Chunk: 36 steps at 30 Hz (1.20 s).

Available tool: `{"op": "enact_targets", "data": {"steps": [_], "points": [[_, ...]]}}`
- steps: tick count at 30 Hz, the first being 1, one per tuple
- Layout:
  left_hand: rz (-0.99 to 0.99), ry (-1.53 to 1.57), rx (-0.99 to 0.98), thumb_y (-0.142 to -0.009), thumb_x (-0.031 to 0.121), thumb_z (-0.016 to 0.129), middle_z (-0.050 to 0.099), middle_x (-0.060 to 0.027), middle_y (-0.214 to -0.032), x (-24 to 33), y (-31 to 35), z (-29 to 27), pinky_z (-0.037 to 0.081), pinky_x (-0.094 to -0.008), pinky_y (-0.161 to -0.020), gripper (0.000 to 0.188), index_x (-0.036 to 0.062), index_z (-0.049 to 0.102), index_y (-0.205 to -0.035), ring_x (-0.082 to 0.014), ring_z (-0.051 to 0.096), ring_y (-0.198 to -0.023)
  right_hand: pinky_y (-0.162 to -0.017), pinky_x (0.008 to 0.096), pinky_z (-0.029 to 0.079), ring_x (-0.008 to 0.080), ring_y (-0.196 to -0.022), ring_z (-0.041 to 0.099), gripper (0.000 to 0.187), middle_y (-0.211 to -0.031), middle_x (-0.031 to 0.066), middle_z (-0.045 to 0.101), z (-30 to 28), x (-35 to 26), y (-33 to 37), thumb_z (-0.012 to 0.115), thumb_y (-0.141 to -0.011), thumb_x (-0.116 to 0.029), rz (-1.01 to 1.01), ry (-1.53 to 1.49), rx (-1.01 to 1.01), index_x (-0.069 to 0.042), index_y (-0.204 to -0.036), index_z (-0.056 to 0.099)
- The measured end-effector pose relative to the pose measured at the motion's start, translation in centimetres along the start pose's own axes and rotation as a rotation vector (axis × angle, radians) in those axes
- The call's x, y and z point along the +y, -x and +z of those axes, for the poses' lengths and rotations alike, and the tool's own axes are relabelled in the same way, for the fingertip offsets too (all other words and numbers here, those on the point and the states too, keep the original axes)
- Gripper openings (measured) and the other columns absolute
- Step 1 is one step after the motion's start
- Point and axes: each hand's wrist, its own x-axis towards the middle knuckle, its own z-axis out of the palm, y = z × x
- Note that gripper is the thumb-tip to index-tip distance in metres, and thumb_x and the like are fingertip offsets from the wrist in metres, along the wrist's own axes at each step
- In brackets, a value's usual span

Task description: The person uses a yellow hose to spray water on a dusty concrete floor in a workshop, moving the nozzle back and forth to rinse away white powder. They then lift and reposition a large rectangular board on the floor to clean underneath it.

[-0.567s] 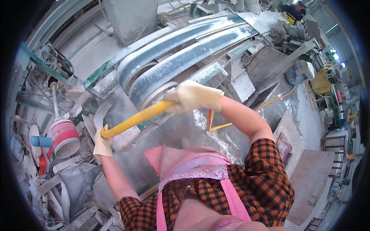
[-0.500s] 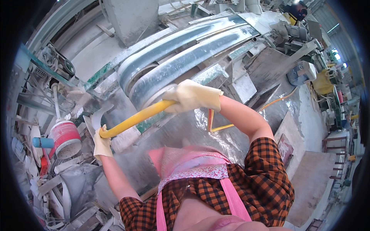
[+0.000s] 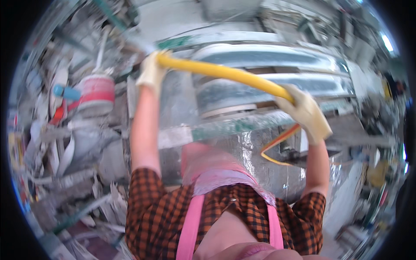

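Yellow hose crossed the frame's upper middle, our left hand and right hand closed around it; the thin orange hose, centre right, could have snagged, upsetting our grip.

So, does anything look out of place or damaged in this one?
Yes: jagged scraps lie heaped untidily at the left, around the red-and-white bucket. Below the right hand, a yellow-orange hose doubles back in a sharp bend; blur hides whether it is kinked. The grey floor glistens, perhaps wet.
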Motion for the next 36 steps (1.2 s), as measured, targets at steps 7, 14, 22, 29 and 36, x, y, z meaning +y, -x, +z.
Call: {"op": "enact_targets", "data": {"steps": [7,14,22,29,36], "points": [[-0.208,0.119,0.221,-0.100,0.018,0.056,0.070,-0.0192,-0.110,-3.3,-6.0,13.4,0.059,-0.0364,-0.083,0.024,-0.0044,0.064,-0.106,-0.0273,0.070,-0.097,-0.063,0.0248,0.046,0.0067,-0.068,0.054,0.034,-0.084,0.0083,0.073,-2.7,0.8,-2.6,0.068,-0.093,-0.019,0.445,-0.120,0.050,0.001,-0.121,0.067],[-0.268,0.392,0.306,-0.102,0.017,0.047,0.066,-0.0255,-0.106,-6.0,-10.6,15.7,0.055,-0.0408,-0.065,0.032,-0.0104,0.050,-0.116,-0.0321,0.069,-0.087,-0.051,0.0220,0.039,0.0050,-0.058,0.049,0.037,-0.072,-0.0003,0.059,-2.9,2.1,-6.3,0.069,-0.093,-0.024,0.567,-0.154,0.109,-0.001,-0.121,0.068],[-0.295,-0.093,0.165,-0.102,0.016,0.045,0.064,-0.0193,-0.098,-6.4,-13.0,11.5,0.049,-0.0379,-0.067,0.028,-0.0079,0.052,-0.113,-0.0241,0.062,-0.076,-0.053,0.0238,0.039,0.0061,-0.059,0.048,0.039,-0.078,0.0009,0.060,-1.8,1.4,-10.5,0.071,-0.093,-0.026,0.482,-0.064,0.038,-0.002,-0.123,0.068],[-0.470,0.389,0.061,-0.105,0.017,0.041,0.060,-0.0191,-0.105,-9.3,-15.2,20.1,0.057,-0.0347,-0.081,0.029,-0.0095,0.050,-0.113,-0.0228,0.064,-0.081,-0.049,0.0208,0.034,0.0032,-0.056,0.046,0.034,-0.071,-0.0002,0.059,-4.4,3.5,-8.1,0.068,-0.096,-0.025,0.656,-0.129,0.164,-0.001,-0.120,0.067],[-0.643,0.290,-0.117,-0.099,0.019,0.057,0.067,-0.0166,-0.101,-16.7,-15.6,33.4,0.056,-0.0332,-0.074,0.023,-0.0006,0.055,-0.113,-0.0249,0.068,-0.091,-0.046,0.0194,0.031,0.0016,-0.051,0.043,0.036,-0.068,-0.0001,0.056,-7.8,4.9,-1.7,0.065,-0.100,-0.027,0.756,-0.031,0.435,-0.001,-0.124,0.064]]}}
